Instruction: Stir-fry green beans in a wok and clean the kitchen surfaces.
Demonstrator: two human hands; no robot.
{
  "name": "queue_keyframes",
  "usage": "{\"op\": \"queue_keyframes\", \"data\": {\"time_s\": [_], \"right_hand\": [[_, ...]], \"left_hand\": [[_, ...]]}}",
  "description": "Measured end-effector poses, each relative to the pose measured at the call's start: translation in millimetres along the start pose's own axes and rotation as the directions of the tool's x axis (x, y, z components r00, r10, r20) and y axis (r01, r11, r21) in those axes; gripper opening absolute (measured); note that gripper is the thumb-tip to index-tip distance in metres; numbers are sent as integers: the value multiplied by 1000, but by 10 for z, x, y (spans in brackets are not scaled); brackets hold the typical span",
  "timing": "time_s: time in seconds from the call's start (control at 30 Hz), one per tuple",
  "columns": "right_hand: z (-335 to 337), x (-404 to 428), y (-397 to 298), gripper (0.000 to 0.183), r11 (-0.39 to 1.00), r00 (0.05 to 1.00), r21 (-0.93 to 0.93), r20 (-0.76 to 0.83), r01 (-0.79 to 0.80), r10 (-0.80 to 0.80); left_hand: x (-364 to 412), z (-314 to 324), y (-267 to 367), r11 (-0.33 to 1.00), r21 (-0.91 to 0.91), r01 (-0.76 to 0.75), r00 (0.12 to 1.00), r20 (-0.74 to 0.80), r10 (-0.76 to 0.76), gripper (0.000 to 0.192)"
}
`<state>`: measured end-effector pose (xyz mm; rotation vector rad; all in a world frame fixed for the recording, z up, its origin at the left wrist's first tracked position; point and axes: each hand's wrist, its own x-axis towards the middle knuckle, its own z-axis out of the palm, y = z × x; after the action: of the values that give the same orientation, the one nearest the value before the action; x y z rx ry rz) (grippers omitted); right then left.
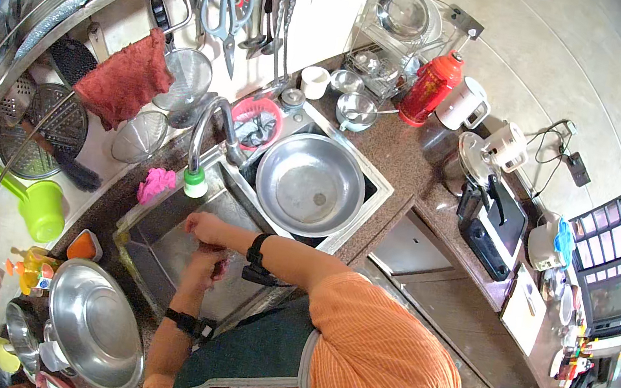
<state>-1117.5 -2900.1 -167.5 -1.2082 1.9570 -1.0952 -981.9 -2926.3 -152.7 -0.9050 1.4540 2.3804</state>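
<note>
Both of my hands are close together over the left basin of a stainless steel sink (247, 218). My left hand (203, 268) has its fingers curled around a small dark-reddish thing (220, 269), too blurred and covered to name. Just above it, my right hand (205, 228) is bent at the wrist with its fingers drawn in; whether it grips the same thing is hidden. A curved steel faucet (218, 112) with a green and white nozzle (195, 182) hangs over the basin. In the right basin sits a wide steel bowl (310, 185) with a little liquid in it.
Left of the sink stand a large steel basin (95, 324) and a yellow soap pump bottle (34, 271). A red cloth (127, 76) hangs from the wall rail among strainers. Behind the faucet is a pink basket (255, 121). A red thermos (431, 89) stands on the right counter.
</note>
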Motion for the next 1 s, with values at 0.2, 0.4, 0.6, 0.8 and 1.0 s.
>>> {"op": "queue_keyframes", "data": {"time_s": [0.2, 0.4, 0.6, 0.8, 1.0], "right_hand": [[291, -185, 204, 17, 975, 998, -222, -68, -7, -9], [508, -424, 479, 21, 947, 968, -211, -121, -243, 222], [434, -588, 720, 25, 871, 966, -422, -63, -252, 249], [-117, -1016, 151, 53, 981, 985, -121, 66, -151, 160], [-2217, -1509, 576, 50, 860, 950, -403, -150, -312, 274]], "left_hand": [[270, -139, -457, 618, 749, -241, 938, 17, 345, 17], [320, -81, -870, 251, 907, -337, 825, 157, 543, 33], [321, 87, -905, 178, 950, -256, 903, 169, 394, 35], [394, -55, -991, 370, 908, -198, 906, 26, 422, 38], [22, -435, -1070, 786, 608, 111, 932, -339, 131, 33]]}}
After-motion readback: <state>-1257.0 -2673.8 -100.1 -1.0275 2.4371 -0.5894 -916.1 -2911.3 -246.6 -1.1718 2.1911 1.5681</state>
